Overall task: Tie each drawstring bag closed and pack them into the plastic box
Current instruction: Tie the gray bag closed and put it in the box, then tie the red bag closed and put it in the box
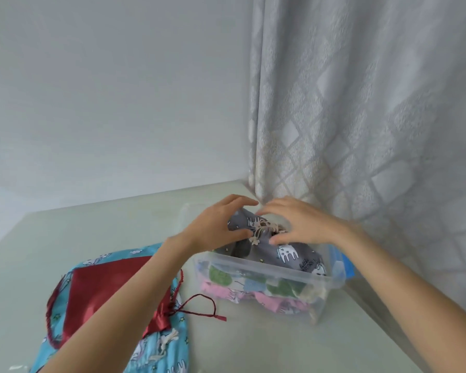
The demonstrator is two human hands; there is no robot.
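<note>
Your grey bag (285, 249) lay on top of the contents of the box (267, 275), at the table's far right corner. Its long axis ran from far-left to near-right across the box. The gathered neck sat near the middle of what showed, between your two hands, with the cream cord (264, 230) knotted there and its tasselled ends hanging toward you. The cloth was soft woven grey with white animal prints and a little lettering at the near-right end.

Your left hand (221, 224) cupped the bag's far-left end, fingers curved over the top and thumb pressed on the near side, so it was closed on the fabric. Your right hand (296, 222) lay over the bag just right of the knot, fingers spread and arched, tips touching the cloth; a firm clamp could not be told from the picture.

The box was clear, thin-walled plastic, rectangular with rounded corners. Through its near wall showed pink, green and white patterned cloth. A blue piece showed at its right end, blurred.

At near left, on the pale green table (92, 238), a dark red satin bag (108, 292) lay flat on a turquoise printed bag (156, 348). The red bag's neck was gathered, its red cord (199, 305) looping toward the box. A patterned grey curtain (361, 103) hung behind the box.
</note>
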